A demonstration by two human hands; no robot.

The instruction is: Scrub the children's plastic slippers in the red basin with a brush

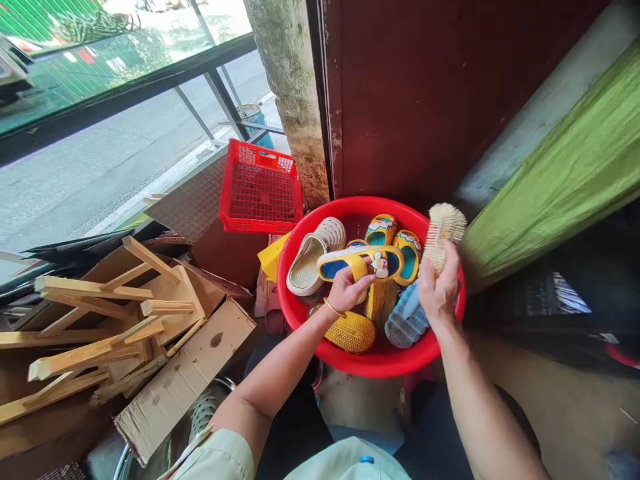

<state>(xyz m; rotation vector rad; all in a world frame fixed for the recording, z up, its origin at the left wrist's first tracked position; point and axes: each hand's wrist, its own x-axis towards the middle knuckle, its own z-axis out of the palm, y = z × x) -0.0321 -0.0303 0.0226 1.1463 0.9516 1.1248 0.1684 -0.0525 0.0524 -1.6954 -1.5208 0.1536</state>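
Note:
My left hand (349,288) grips a yellow slipper (395,261) with a blue insole and a cartoon figure on it, held on its side above a red basin (370,363). In my right hand (440,290) is a scrub brush (445,230) with cream bristles, over the basin's right rim. Inside the basin lie a beige clog (306,267), a pair of yellow slippers with teal insoles (381,230), a yellow sole facing up (353,332) and a blue ridged shoe (403,320). My fingers partly hide the brush's body.
A red plastic crate (263,193) stands behind the basin to the left. Wooden stools (150,320) and a cardboard flap (187,377) are piled at the left. Green fabric (560,173) hangs at the right, and a dark red panel (415,100) rises behind the basin.

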